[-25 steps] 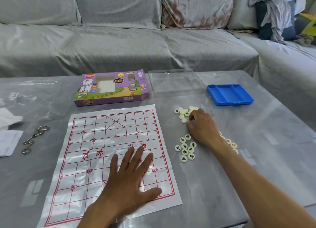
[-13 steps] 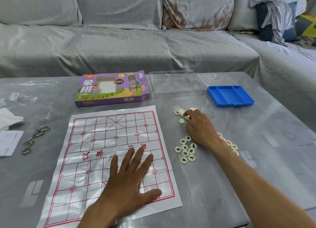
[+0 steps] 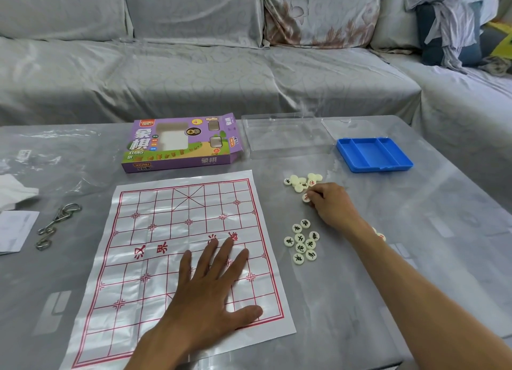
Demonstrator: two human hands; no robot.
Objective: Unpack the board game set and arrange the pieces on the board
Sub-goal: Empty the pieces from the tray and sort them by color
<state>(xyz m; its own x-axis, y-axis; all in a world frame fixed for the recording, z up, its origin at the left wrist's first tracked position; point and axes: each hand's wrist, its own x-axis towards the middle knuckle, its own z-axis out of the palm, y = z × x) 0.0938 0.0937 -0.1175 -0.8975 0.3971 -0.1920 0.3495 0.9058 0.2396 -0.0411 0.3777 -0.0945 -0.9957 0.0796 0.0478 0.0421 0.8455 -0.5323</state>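
A white plastic board sheet [image 3: 155,231] with a red grid lies flat on the grey table. My left hand [image 3: 213,286] rests flat on its near right part, fingers spread. To the right of the sheet my right hand [image 3: 331,206] pinches a cream round piece with a red character [image 3: 306,197]. Just beyond it sits a small heap of cream pieces [image 3: 300,181]. A group of several black-lettered pieces [image 3: 302,243] lies nearer to me. A few more pieces [image 3: 380,235] peek out behind my right forearm.
The purple game box [image 3: 180,143] lies behind the sheet. A clear plastic lid [image 3: 279,136] and a blue tray [image 3: 374,155] sit at the back right. Metal ring puzzles [image 3: 55,225], paper [image 3: 13,231] and a tissue [image 3: 13,192] lie at the left. A covered sofa [image 3: 194,78] stands behind the table.
My right hand drew back from the far heap toward me, now holding a red-lettered piece. The left hand stayed flat on the sheet.
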